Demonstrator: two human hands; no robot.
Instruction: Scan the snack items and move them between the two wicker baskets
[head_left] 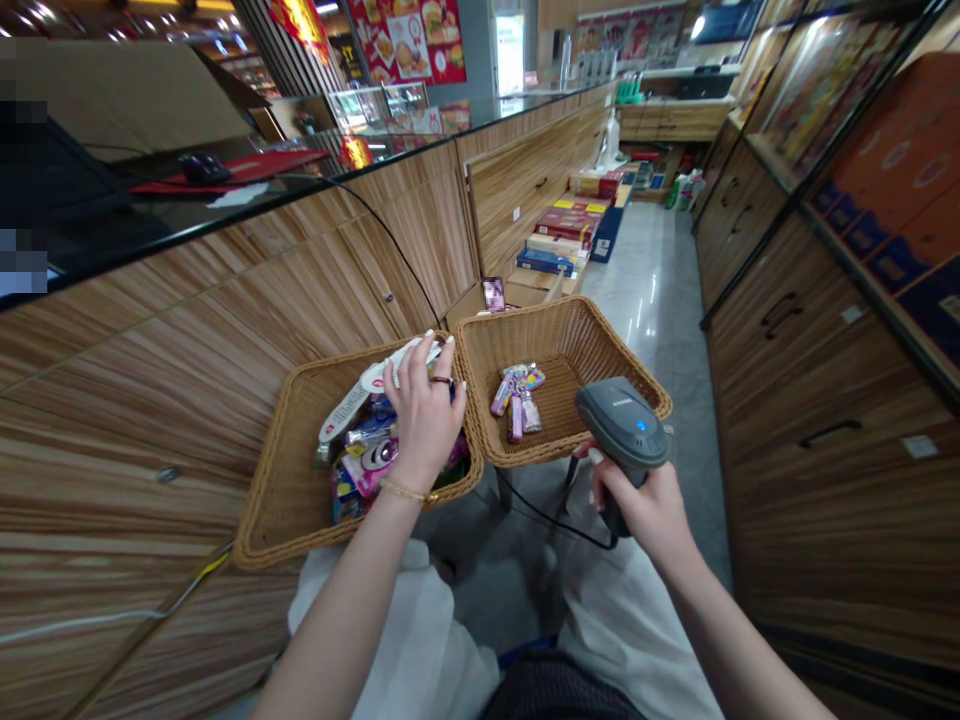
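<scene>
Maybe slack cord [594,541] snags right basket [517,338] if right hand [651,505], gripping scanner [624,422], lifts; left hand [424,410], over packets [365,468], can't tell if holding.

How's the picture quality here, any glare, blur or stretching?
Head view throughout: white glare streaks the glossy grey floor, the wood-grain counter looks wide-angle stretched, and print on the small purple packets in the right brown wicker basket is too soft to read; the dark grey plastic scanner looks sharper.
</scene>
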